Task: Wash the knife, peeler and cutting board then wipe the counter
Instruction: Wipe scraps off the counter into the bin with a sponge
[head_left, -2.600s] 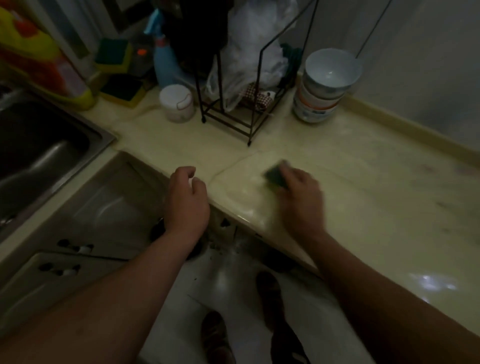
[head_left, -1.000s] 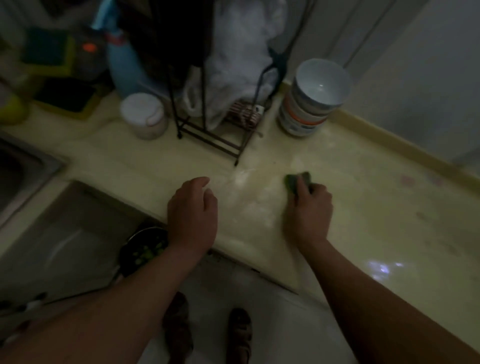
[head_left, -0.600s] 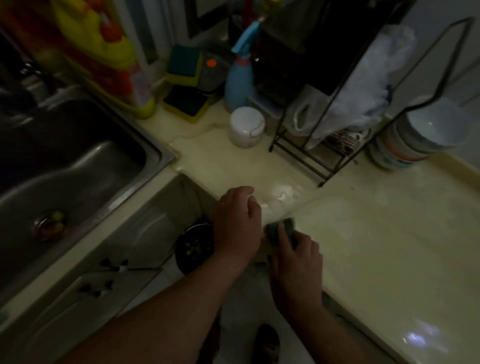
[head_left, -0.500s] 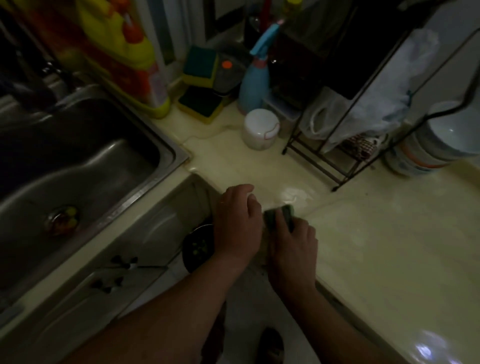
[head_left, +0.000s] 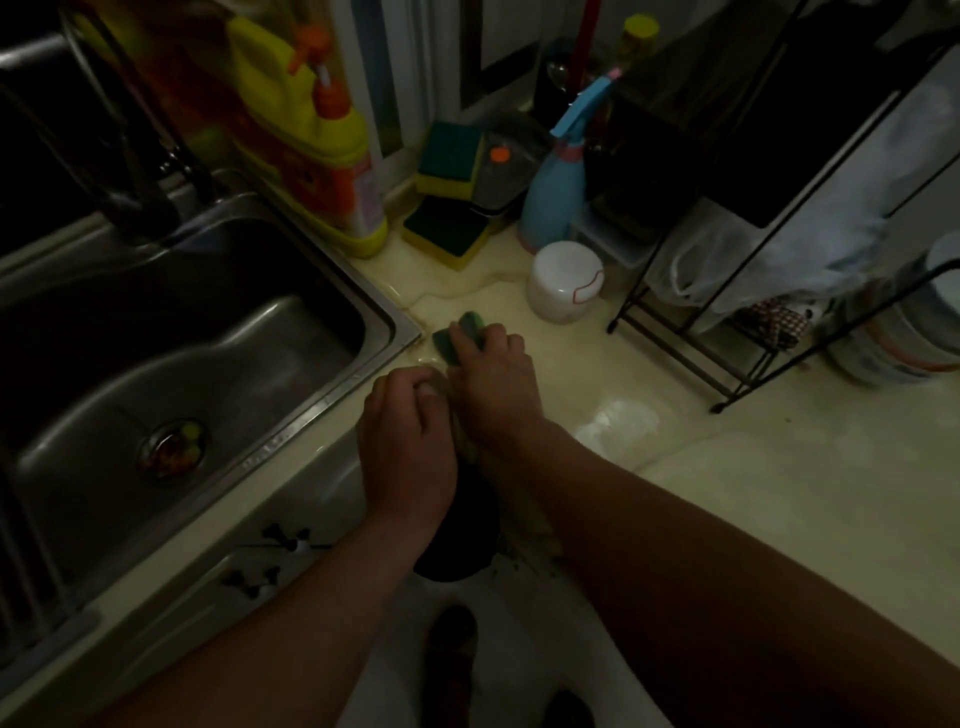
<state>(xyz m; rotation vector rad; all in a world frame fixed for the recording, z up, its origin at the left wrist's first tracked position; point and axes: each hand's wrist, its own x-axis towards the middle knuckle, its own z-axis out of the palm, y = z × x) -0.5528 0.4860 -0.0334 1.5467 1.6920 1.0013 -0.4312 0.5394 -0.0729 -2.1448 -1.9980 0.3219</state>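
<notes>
Head view: right hand (head_left: 493, 384) is gripping the green sponge (head_left: 457, 335), pressing it on the desk (head_left: 779, 493) at centre frame beside the sink (head_left: 182, 338) corner. Left hand (head_left: 408, 452) is curling at the desk edge — can't tell if holding anything. Suggesting short flat strokes into the seam.

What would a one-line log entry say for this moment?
step: wipe counter | right hand: holds green sponge on counter by sink corner | left hand: curled at counter edge

The green sponge (head_left: 460, 332) is being pushed by the right hand (head_left: 493, 384) from the open counter (head_left: 779, 493) to the sink (head_left: 332, 395) corner, and the left hand (head_left: 405, 447) is being brought alongside it.
</notes>
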